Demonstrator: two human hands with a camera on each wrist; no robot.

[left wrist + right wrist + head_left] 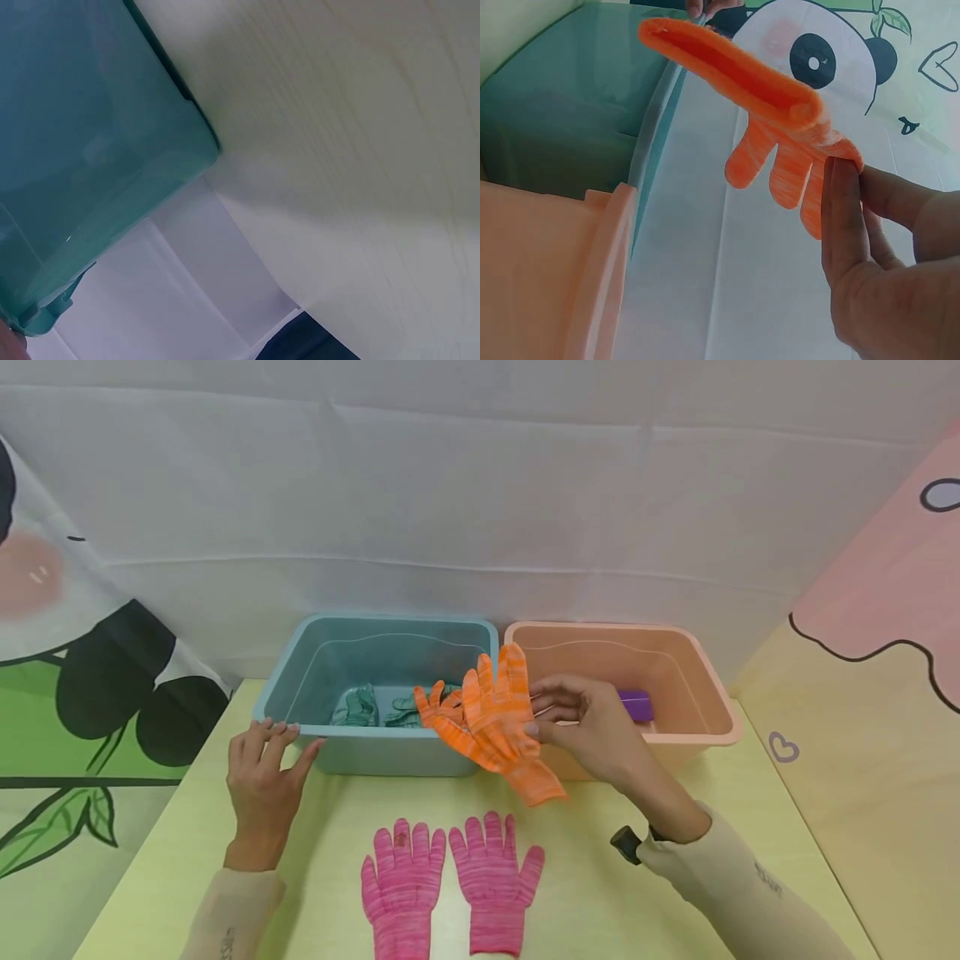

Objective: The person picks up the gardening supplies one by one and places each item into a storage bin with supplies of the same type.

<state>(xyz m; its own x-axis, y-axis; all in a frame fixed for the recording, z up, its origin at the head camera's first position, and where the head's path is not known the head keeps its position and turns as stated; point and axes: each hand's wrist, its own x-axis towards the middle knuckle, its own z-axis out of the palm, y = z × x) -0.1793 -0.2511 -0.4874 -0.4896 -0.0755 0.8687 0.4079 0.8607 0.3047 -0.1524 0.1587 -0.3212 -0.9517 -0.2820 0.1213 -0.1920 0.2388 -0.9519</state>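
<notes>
My right hand (592, 722) pinches an orange striped glove (498, 718) by its edge, above the front rims where the two bins meet. In the right wrist view the glove (780, 142) hangs with its cuff opening toward the camera, between thumb and fingers of my hand (885, 247). A second orange glove shape (437, 703) shows behind it, over the blue bin; whether it is held too I cannot tell. My left hand (264, 785) rests its fingers on the front left rim of the blue bin (390, 752).
Green gloves (358, 706) lie in the blue bin. The orange-pink bin (675, 739) at the right holds a purple object (637, 704). Two pink gloves (405, 881) (495, 885) lie flat on the table (600, 910) in front. A white cloth (480, 485) hangs behind the bins.
</notes>
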